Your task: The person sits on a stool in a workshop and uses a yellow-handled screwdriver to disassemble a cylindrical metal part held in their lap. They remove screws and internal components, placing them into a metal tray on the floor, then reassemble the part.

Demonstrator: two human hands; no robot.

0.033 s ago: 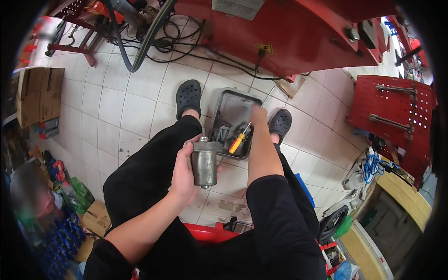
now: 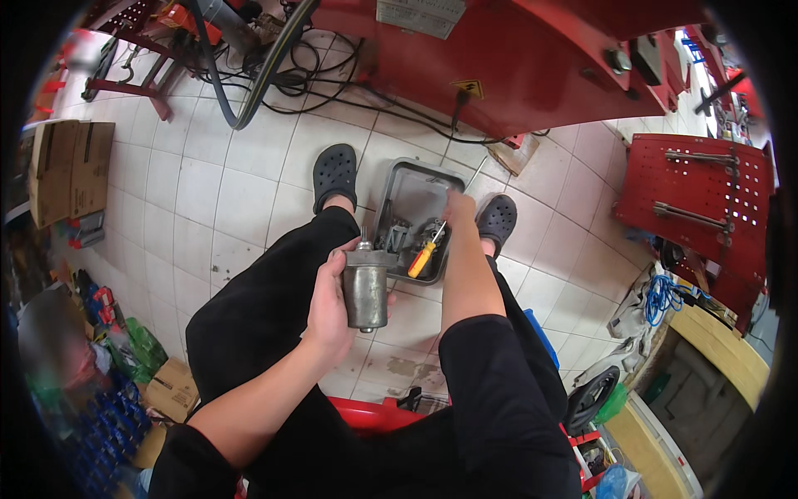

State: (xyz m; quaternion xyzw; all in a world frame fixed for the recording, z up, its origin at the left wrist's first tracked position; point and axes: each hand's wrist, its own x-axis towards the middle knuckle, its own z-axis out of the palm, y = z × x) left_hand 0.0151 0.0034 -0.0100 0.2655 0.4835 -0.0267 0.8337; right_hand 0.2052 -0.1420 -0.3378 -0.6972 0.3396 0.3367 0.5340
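Note:
My left hand [image 2: 331,299] is wrapped round a grey metal motor [image 2: 366,295], a worn cylinder with a wider collar and a thin shaft pointing up. The motor is held over the gap between my legs. On the floor between my feet lies a grey tray [image 2: 387,198] with several loose metal parts [image 2: 401,235] in it. My right hand [image 2: 457,205] reaches to the tray's right side, its fingers hidden. A screwdriver [image 2: 422,259] with a yellow and red handle slants over the tray, its shaft running to that hand. Beyond the hand, a thin metal rod [image 2: 478,170] shows roughly in line.
A red machine [image 2: 515,66] stands ahead, with black cables [image 2: 332,83] on the tiled floor. My dark clogs [image 2: 336,177] flank the tray. A red perforated panel [image 2: 694,216] stands at the right. Cardboard boxes [image 2: 71,170] are at the left.

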